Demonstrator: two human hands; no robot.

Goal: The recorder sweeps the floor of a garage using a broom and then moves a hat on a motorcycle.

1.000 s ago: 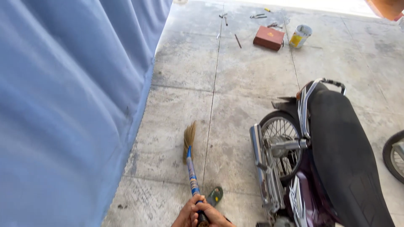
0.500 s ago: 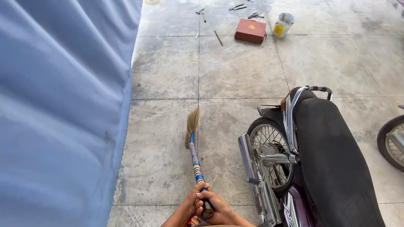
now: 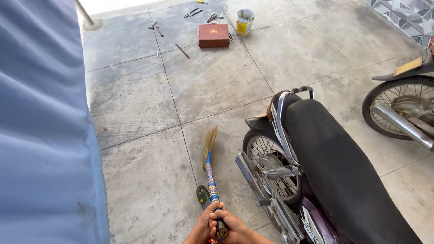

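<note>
Down at the bottom edge of the view, both hands are closed around the butt end of a grass broom (image 3: 210, 171): the left hand (image 3: 202, 227) wraps it from the left, the right hand (image 3: 233, 224) from the right, knuckles touching. Its blue banded handle runs straight away from them, nearly upright in the frame, and ends in straw bristles (image 3: 209, 140) on the concrete floor (image 3: 135, 135). A green sandal (image 3: 203, 195) shows just left of the handle, probably worn on a foot. The rear wheel (image 3: 270, 168) of a parked motorbike stands close by on the right.
</note>
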